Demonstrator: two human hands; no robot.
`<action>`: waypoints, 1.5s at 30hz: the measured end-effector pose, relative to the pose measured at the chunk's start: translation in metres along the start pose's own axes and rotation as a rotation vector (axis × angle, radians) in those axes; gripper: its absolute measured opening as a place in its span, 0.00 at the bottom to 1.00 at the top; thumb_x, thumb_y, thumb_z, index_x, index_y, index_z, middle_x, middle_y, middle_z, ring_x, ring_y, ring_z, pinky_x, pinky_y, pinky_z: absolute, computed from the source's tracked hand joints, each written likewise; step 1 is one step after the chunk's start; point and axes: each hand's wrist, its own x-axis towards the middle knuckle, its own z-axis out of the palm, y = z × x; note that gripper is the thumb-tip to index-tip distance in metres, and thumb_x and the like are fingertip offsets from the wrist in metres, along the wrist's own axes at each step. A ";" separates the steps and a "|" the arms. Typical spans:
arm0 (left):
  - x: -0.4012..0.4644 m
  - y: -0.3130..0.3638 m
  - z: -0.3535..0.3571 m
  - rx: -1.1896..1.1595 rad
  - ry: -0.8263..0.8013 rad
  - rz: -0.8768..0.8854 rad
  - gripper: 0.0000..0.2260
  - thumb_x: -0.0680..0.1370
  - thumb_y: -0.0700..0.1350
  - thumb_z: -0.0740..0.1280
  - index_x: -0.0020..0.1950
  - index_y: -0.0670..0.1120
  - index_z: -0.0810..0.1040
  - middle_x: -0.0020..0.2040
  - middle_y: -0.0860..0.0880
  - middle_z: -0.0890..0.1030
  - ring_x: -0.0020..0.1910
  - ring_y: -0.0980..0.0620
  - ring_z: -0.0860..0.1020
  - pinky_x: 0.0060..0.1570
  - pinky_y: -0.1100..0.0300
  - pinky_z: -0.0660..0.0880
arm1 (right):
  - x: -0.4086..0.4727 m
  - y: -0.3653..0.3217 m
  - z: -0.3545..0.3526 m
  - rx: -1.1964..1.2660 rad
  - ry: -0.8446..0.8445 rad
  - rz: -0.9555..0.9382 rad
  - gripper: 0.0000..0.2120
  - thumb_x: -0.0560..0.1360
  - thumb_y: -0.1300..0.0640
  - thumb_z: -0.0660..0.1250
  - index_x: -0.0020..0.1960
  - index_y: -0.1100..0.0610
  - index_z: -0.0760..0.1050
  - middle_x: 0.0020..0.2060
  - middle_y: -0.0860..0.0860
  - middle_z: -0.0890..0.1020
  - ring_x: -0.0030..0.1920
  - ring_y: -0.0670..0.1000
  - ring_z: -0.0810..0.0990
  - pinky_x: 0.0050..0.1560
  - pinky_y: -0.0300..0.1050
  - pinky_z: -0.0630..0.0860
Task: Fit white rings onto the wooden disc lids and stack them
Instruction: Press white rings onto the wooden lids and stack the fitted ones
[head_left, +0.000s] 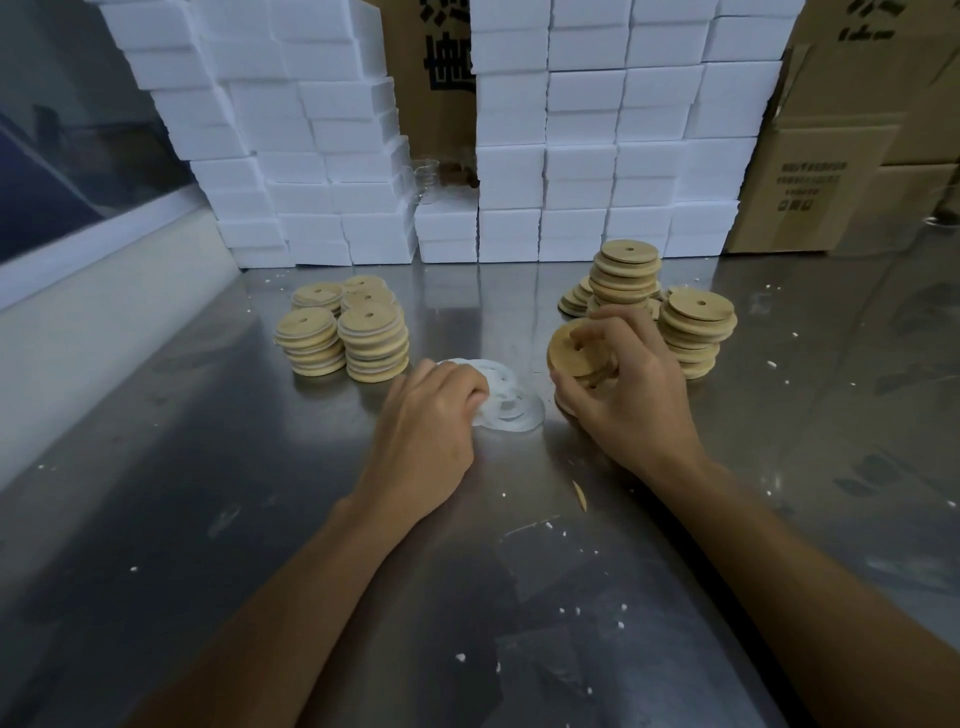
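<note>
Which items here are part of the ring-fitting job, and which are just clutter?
In the job:
- wooden disc lid gripped by right hand
- white rings under left hand
- ringed lid stacks
- bare lid stacks

Lying about:
- white foam boxes
- cardboard cartons
- wood sliver

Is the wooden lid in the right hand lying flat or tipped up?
Tipped up. The right hand grips the wooden lid with its round face slanting toward the camera, off the metal table.
</note>
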 end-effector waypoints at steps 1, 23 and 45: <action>0.000 -0.001 0.000 -0.055 0.045 -0.037 0.05 0.77 0.34 0.62 0.43 0.39 0.77 0.39 0.45 0.78 0.40 0.44 0.74 0.42 0.48 0.71 | 0.000 -0.001 0.001 0.026 0.017 -0.027 0.15 0.70 0.61 0.76 0.55 0.60 0.79 0.60 0.54 0.75 0.57 0.49 0.75 0.53 0.48 0.77; -0.001 0.005 -0.014 -0.886 0.037 -0.542 0.11 0.75 0.37 0.71 0.39 0.52 0.82 0.47 0.48 0.83 0.40 0.53 0.79 0.36 0.61 0.76 | -0.011 -0.025 0.010 0.455 -0.180 0.016 0.11 0.76 0.53 0.68 0.45 0.59 0.84 0.42 0.52 0.83 0.42 0.50 0.80 0.43 0.46 0.76; -0.004 0.002 0.003 -0.629 0.159 -0.455 0.03 0.72 0.46 0.69 0.42 0.54 0.79 0.39 0.58 0.82 0.42 0.55 0.82 0.40 0.42 0.81 | -0.015 -0.026 0.018 0.398 -0.214 0.072 0.03 0.77 0.60 0.71 0.50 0.58 0.82 0.43 0.46 0.85 0.46 0.42 0.84 0.46 0.42 0.82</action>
